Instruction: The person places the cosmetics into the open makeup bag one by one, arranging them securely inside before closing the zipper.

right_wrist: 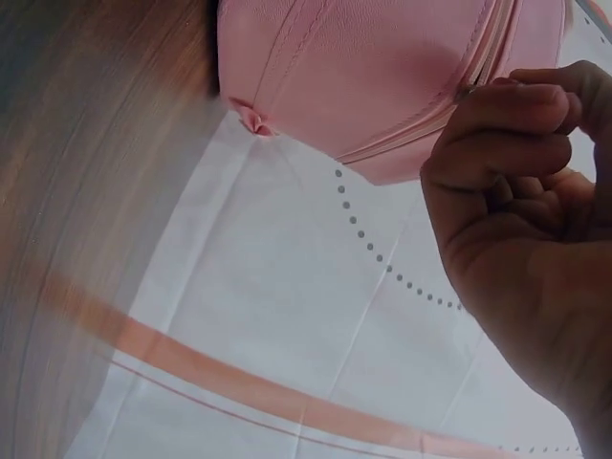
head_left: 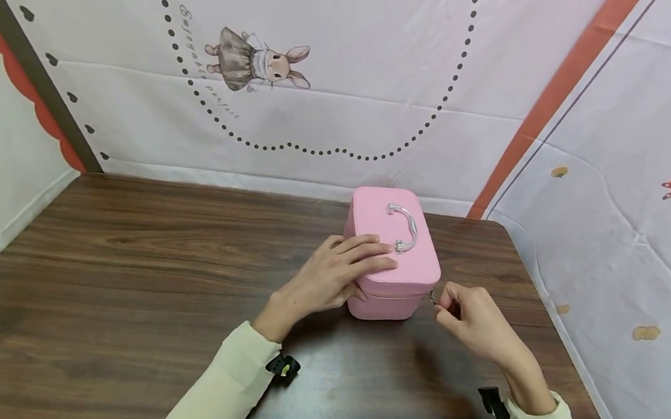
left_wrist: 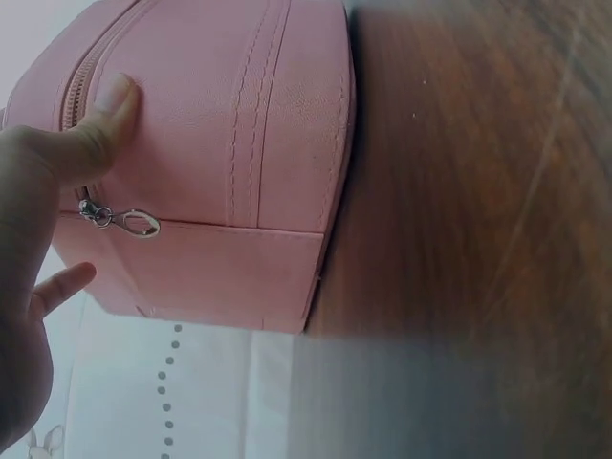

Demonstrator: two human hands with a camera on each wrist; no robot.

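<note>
A pink zip-up vanity case (head_left: 413, 268) stands upright on the table, with a silver curved handle (head_left: 412, 227) on its lid. My left hand (head_left: 330, 275) rests on the near left of the lid, its fingers spread and fairly straight. In the left wrist view the thumb (left_wrist: 110, 115) presses on the wall just below the zipper, and a silver zipper pull (left_wrist: 136, 224) hangs loose beside that hand. My right hand (head_left: 475, 319) pinches another zipper pull (head_left: 432, 297) at the near right corner, its other fingers curled. In the right wrist view the fingertips mostly hide that pull.
The dark wood-grain table (head_left: 159, 274) extends far to the left of the case. Behind it hangs a white printed cloth (head_left: 348, 52) with a rabbit figure, close to the case's back. A similar cloth (head_left: 609, 191) borders the right side.
</note>
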